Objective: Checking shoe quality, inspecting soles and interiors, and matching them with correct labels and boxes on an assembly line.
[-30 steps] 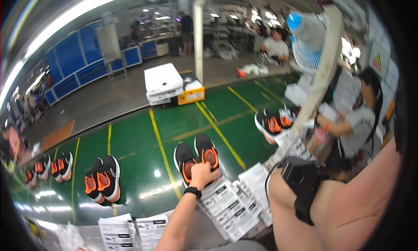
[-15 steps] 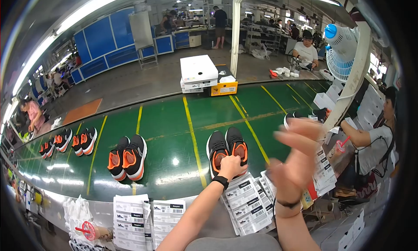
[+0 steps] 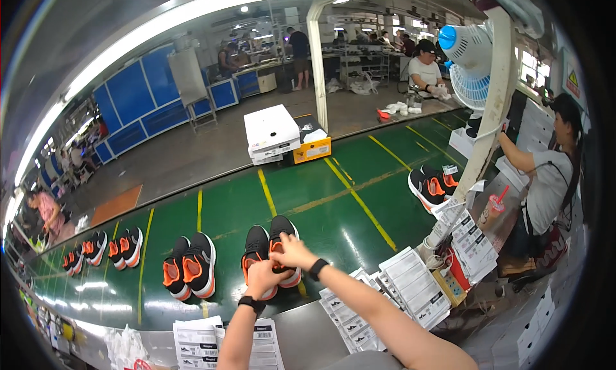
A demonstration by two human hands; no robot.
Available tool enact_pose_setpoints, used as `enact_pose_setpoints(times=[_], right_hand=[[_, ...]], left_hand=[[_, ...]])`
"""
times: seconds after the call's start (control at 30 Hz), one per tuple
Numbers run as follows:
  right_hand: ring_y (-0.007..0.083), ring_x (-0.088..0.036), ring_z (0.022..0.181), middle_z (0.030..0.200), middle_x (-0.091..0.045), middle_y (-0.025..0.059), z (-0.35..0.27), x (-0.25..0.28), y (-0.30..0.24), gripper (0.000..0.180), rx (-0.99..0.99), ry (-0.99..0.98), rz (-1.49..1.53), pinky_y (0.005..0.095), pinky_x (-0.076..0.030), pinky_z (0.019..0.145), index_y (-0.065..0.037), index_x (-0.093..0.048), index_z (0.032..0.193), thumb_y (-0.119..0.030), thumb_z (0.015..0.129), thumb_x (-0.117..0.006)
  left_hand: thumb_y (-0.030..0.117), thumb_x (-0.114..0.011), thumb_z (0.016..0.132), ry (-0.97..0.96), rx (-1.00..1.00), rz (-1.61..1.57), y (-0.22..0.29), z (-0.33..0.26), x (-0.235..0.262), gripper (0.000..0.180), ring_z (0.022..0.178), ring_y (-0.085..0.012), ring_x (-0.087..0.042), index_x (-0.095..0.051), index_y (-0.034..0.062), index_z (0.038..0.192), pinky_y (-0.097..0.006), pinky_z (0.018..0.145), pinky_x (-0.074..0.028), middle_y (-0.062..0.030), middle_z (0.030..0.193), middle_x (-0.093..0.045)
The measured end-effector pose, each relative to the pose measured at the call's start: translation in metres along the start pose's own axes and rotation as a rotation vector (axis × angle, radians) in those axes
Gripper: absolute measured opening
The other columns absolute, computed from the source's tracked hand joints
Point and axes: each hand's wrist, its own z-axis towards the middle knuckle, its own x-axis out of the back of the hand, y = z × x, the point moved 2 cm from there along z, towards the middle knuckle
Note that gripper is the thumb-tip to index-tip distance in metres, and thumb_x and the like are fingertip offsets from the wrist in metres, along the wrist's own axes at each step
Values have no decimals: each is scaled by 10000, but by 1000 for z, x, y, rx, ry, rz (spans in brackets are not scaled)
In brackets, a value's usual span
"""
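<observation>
A pair of black sneakers with orange linings and pale soles (image 3: 258, 239) stands on the green conveyor belt, toes pointing away. My left hand (image 3: 264, 277) is over the heel openings, its fingers curled. Reaching in from the right, my right hand (image 3: 293, 252) has its fingers bent over the right shoe's opening. The fingertips of both hands meet there, and whatever lies between them is too small to make out. To the left stands a matching pair of sneakers (image 3: 200, 267); another pair (image 3: 428, 185) is at the right with a white tag.
Printed sheets (image 3: 414, 286) lie along the near metal edge, with more sheets (image 3: 263, 344) by my left forearm. Shoe boxes (image 3: 272, 133) stand at the belt's far edge. A white post (image 3: 491, 113) carries a fan (image 3: 468, 49). A co-worker (image 3: 545, 177) sits at the right.
My right hand has come down from its raised, blurred position to the shoes, joining my left. The pair under my hands has shifted left relative to the yellow lines. The view has turned slightly.
</observation>
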Motion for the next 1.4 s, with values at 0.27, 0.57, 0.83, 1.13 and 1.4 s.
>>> enact_pose_setpoints(times=[0.27, 0.57, 0.83, 1.13, 1.4], right_hand=[[503, -360, 1285, 1469, -259, 226, -14, -26, 2, 765, -138, 206, 36, 607, -412, 976, -261, -349, 1425, -288, 751, -708], [521, -384, 1268, 1480, -272, 235, -12, -21, 7, 847, -175, 216, 33, 599, -419, 986, -282, -332, 1446, -254, 709, -749], [531, -423, 1223, 1467, -265, 265, -27, -10, 1, 747, -181, 216, -5, 544, -433, 995, -262, -337, 1433, -277, 784, -706], [565, -398, 1206, 1446, -291, 256, -20, -12, 13, 758, -181, 249, -45, 577, -445, 965, -245, -300, 1441, -211, 780, -670], [519, -428, 1204, 1425, -323, 234, -28, 2, 10, 662, -186, 251, -8, 575, -455, 950, -253, -369, 1407, -210, 796, -622]], left_hand=[[457, -775, 618, 189, 34, 66, 23, -15, -14, 448, 661, -327, -666, -698, 31, 735, -416, 632, -521, -155, 711, -672], [430, -771, 611, 181, -18, 67, 30, -2, -22, 435, 676, -325, -656, -693, 26, 750, -424, 639, -506, -163, 702, -657], [386, -763, 618, 164, -81, 41, 45, -5, -17, 380, 665, -335, -650, -715, 34, 750, -420, 631, -494, -160, 691, -671], [417, -780, 565, 210, -95, 33, 31, 3, -34, 392, 608, -330, -631, -699, 51, 678, -422, 589, -491, -138, 632, -653], [420, -763, 578, 187, -78, 109, 45, 7, -28, 423, 630, -328, -633, -659, 16, 652, -428, 606, -493, -157, 648, -644]])
